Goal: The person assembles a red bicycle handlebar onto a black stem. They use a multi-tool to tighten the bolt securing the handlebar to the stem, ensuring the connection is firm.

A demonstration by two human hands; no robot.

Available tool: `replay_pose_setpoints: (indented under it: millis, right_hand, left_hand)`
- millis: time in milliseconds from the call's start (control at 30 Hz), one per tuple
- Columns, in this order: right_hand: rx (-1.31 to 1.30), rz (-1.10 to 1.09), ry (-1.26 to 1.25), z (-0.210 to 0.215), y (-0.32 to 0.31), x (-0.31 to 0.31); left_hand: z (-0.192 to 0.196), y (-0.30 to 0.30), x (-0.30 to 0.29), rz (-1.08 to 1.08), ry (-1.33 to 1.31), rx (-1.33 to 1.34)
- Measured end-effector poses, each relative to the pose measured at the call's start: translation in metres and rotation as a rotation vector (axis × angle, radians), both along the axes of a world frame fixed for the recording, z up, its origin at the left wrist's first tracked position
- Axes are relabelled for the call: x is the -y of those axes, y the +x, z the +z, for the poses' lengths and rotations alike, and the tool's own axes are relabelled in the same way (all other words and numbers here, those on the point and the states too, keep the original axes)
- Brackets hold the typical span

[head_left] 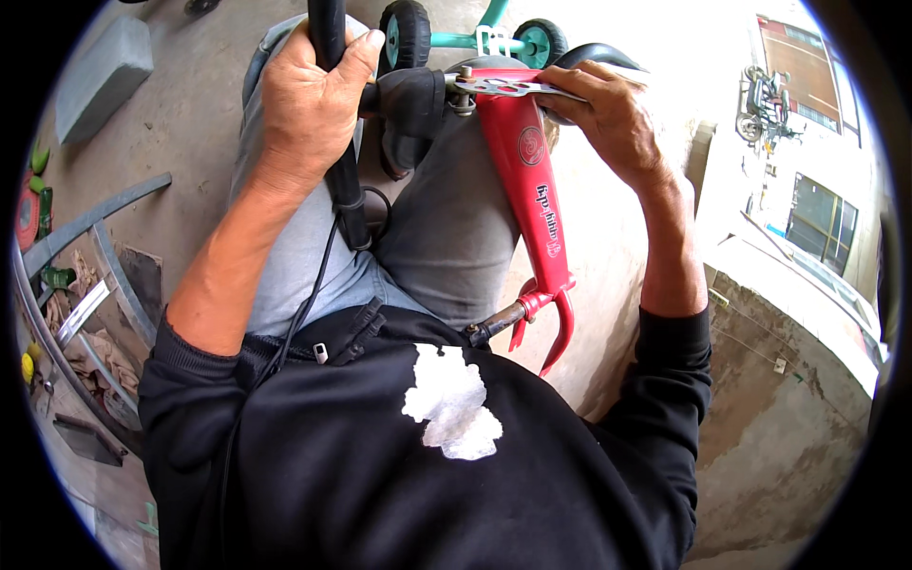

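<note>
Covering the torso, a black cloth sweatshirt (332, 475) with a ragged silvery-white patch (454, 404) is seen nearest. Across its left side, a thin black cable (313, 290) is laid. Beside the right edge of the lap, a red tapered metal frame (518, 180) is held lengthwise, its two-pronged lower end turned toward the body. Along its face, stylised lettering (548, 218) is printed in dark and pale tones, and above that a round emblem (531, 145) is set.

Over the left thigh, a black tubular bar (355, 214) is gripped by the left hand (309, 104), the fingers wrapped round it and the thumb raised along its side. By the right hand (613, 119), a flat silver metal plate with holes (513, 87) is clamped at its right end, the fingers bent over it; it is held across the frame's wide upper end.

Beyond, on the concrete floor (204, 57), two black wheels with turquoise hubs (406, 36) are joined by a turquoise axle (454, 41). Toward the floor's upper left corner, a grey rectangular block (104, 81) is placed.
</note>
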State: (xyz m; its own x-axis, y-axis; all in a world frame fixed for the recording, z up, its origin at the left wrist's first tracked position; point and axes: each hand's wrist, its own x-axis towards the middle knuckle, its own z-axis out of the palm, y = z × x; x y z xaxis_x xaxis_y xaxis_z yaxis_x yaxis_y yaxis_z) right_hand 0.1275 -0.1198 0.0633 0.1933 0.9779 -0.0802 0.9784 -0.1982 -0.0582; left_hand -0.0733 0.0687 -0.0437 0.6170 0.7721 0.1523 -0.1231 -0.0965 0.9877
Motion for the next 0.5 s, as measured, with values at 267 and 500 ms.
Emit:
replay_pose_setpoints:
  millis: [267, 500]
  right_hand:
    - [0.066, 0.029, 0.03, 0.013, -0.009, 0.002]
    - [0.04, -0.064, 0.177, 0.007, -0.032, 0.022]
  left_hand:
    - [0.003, -0.001, 0.0, 0.023, 0.018, 0.022]
    - [-0.001, 0.0, 0.001, 0.027, 0.03, 0.008]
